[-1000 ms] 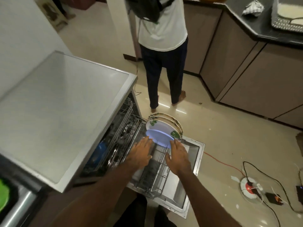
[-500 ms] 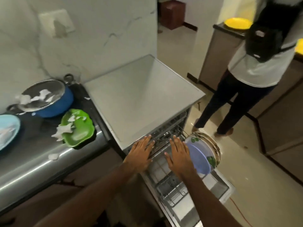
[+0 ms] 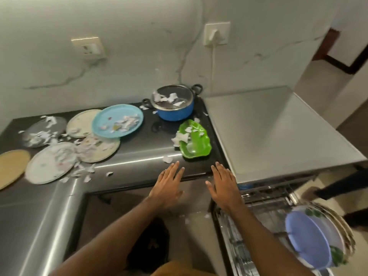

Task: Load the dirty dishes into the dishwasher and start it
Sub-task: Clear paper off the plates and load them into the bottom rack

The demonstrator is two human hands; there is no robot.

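My left hand (image 3: 168,186) and my right hand (image 3: 225,186) hover empty with fingers apart at the front edge of the dark counter (image 3: 139,156). Just beyond them lies a green dish (image 3: 196,140) with paper scraps. Behind it stands a blue pot (image 3: 175,108) with a glass lid. Further left sit a light blue plate (image 3: 117,120) and several pale plates (image 3: 49,164), all strewn with scraps. The dishwasher (image 3: 278,136) is at right, its lower rack (image 3: 258,216) pulled out. A purple-blue plate (image 3: 306,238) stands in the rack in front of patterned plates.
A tan round board (image 3: 12,166) lies at the far left of the counter. A plug and cable (image 3: 215,36) hang on the wall above the dishwasher. Another person's legs (image 3: 342,186) are at the right edge beside the open door.
My view has swung left from the dishwasher rack to the counter. Both hands have left the rack and moved left toward the counter's edge, still empty.
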